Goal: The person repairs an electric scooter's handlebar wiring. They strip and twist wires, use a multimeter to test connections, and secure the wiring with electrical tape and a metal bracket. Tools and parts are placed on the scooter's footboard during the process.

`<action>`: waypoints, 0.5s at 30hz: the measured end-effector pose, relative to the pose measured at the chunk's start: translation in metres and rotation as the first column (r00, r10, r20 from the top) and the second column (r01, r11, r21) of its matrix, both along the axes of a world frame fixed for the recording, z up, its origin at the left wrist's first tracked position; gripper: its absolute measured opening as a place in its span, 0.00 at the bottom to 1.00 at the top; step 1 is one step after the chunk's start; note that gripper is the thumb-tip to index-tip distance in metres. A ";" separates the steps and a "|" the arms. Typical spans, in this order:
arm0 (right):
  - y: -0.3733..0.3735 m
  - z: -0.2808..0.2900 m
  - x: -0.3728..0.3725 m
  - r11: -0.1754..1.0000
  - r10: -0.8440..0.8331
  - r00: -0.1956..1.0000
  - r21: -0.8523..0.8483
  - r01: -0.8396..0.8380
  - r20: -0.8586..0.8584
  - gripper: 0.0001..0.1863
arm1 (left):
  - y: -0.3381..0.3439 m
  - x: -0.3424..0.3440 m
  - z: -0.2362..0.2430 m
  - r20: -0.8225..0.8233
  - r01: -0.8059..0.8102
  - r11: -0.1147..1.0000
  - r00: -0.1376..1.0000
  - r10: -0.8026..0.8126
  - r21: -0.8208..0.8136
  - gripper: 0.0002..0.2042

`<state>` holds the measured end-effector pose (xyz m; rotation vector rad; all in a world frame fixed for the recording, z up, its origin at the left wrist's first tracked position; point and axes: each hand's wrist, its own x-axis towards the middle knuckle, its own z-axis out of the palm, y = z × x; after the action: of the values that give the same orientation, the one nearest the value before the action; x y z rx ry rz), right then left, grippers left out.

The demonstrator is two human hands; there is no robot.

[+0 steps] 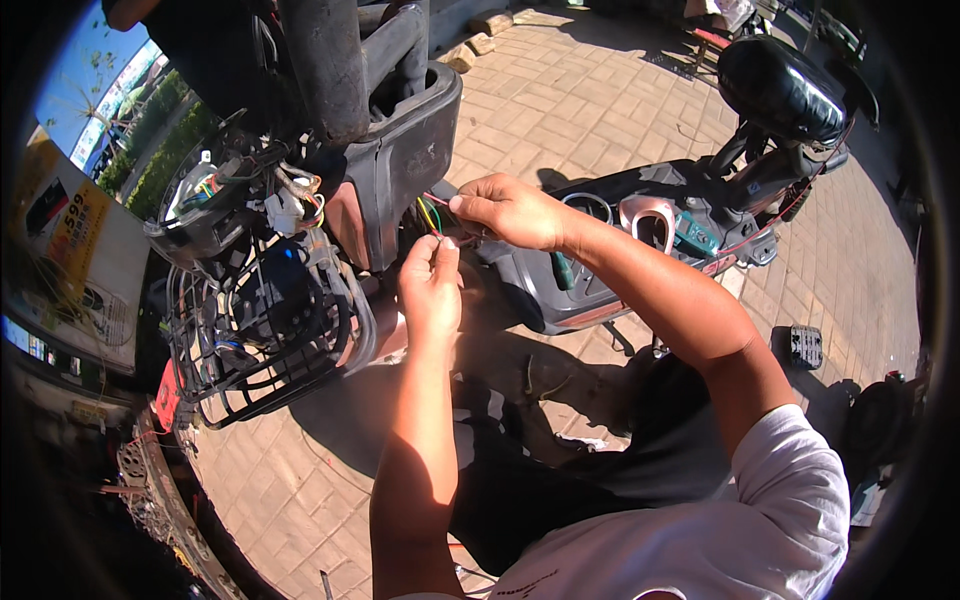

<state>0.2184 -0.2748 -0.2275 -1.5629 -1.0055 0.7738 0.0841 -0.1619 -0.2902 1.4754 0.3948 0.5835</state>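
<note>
My left hand (432, 275) is closed in a pinch on thin yellow and green wires (428, 214), which come out of the scooter's dark front shroud (405, 165). Close above it, my right hand (510, 212) pinches a reddish wire (438, 199) between thumb and fingers. The wire ends are hidden behind my fingertips. Both hands sit just at the rear side of the shroud, over the footboard area. Loose wires and white connectors (285, 212) hang from the opened front of the scooter, left of the shroud.
A black wire basket (270, 335) juts out at the left. On the scooter's body lie a teal multimeter (695, 235), a roll of tape (650, 220) and a green-handled tool (563, 270). The black seat (785, 90) stands raised. Brick paving (570, 90) surrounds the scooter.
</note>
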 end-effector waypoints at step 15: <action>0.021 -0.006 -0.022 0.962 -0.187 0.969 0.228 0.148 0.160 0.17 | 0.007 0.007 -0.010 -0.066 -0.028 0.946 0.996 0.052 0.324 0.10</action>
<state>0.1963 -0.2538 -0.2332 -1.5253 -1.0345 0.3958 0.0908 -0.1545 -0.2999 1.8105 0.4008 0.6500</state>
